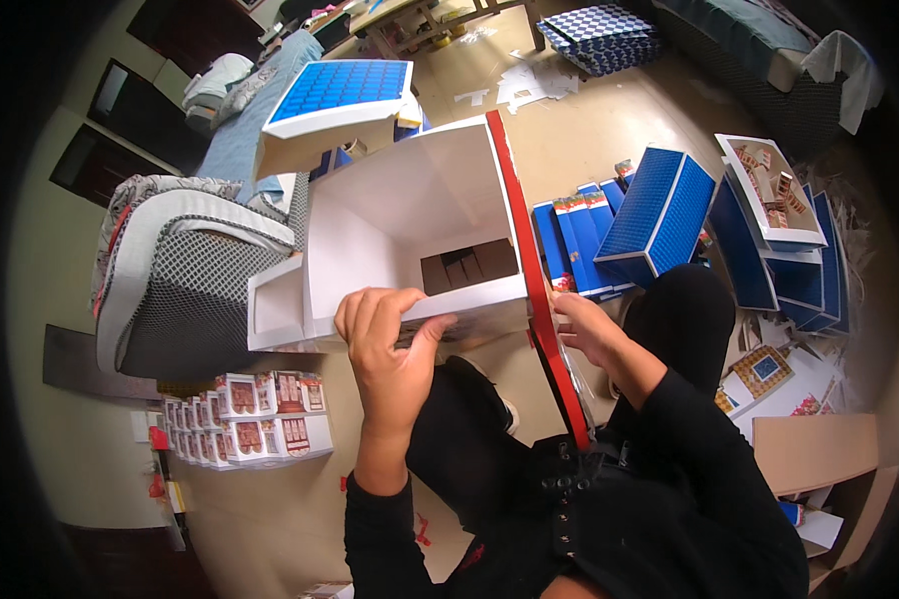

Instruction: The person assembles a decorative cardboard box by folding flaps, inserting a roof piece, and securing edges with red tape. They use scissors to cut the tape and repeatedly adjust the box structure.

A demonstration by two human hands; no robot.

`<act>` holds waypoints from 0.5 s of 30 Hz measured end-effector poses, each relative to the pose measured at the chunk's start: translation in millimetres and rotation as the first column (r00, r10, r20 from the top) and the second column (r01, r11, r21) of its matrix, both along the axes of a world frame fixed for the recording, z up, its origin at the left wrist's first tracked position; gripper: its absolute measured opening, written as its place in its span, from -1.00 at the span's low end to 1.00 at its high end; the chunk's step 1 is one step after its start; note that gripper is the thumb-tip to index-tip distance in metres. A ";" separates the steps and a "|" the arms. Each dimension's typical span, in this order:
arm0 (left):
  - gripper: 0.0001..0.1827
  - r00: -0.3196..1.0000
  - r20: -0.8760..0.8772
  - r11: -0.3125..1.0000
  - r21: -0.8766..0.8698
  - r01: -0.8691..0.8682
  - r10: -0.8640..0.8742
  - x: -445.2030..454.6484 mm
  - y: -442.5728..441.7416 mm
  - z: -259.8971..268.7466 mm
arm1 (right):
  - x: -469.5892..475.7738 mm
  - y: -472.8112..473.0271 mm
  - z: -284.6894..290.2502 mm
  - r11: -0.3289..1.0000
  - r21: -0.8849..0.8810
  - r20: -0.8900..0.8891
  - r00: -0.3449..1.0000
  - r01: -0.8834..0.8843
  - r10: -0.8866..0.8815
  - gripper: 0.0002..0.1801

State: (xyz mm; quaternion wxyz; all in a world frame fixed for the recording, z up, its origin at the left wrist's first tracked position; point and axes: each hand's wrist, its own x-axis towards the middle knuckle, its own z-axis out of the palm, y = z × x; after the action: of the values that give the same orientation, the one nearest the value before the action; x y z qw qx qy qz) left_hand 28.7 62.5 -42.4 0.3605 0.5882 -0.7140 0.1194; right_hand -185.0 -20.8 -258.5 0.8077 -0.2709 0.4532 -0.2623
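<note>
A large open cardboard house model (367,224) with white inner walls is held up before me. Its inside faces me, and a rectangular cut-out shows in the far wall. My left hand (389,352) grips the near white wall edge, fingers over the rim and thumb on the outer side. A long red-edged panel (542,314) runs along the model's right side down to my lap. My right hand (595,333) is against the outer face of that panel; some fingertips are hidden behind it. Clear film or tape hangs along the panel's lower part.
Blue roof-shaped boxes (655,213) and narrow blue boxes (580,243) lie to the right. A white tray (772,187) holds small printed pieces. Stacked small house models (255,419) stand at left, below a sofa (195,277). A blue tiled roof piece (341,90) lies beyond.
</note>
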 end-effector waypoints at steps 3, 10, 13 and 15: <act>-0.63 0.999 -0.026 1.000 0.001 0.023 -0.023 1.4 -1.8 0.6 | 4.0 -6.9 -7.4 0.994 0.104 -0.065 0.998 0.014 -0.008 -0.48; -0.60 0.994 -0.094 0.999 0.016 0.052 -0.050 3.0 1.8 7.0 | 8.9 2.4 -10.2 0.984 0.162 -0.010 0.997 0.080 -0.079 -0.59; -0.59 0.997 -0.063 0.998 0.037 0.052 -0.049 2.0 -0.5 8.3 | 5.1 2.6 -9.5 0.976 0.132 0.061 0.981 0.173 -0.182 -0.70; -0.60 0.999 -0.043 0.999 0.006 0.032 -0.032 -1.5 -1.2 14.9 | 11.8 -0.1 2.6 0.961 0.103 0.098 0.959 0.255 -0.265 -0.72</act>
State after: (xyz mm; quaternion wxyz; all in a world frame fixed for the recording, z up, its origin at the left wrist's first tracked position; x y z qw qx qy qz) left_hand 27.2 61.3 -27.5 0.3756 0.5805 -0.7158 0.0984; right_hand -173.3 -20.9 -255.9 0.8014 -0.1576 0.4507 -0.3602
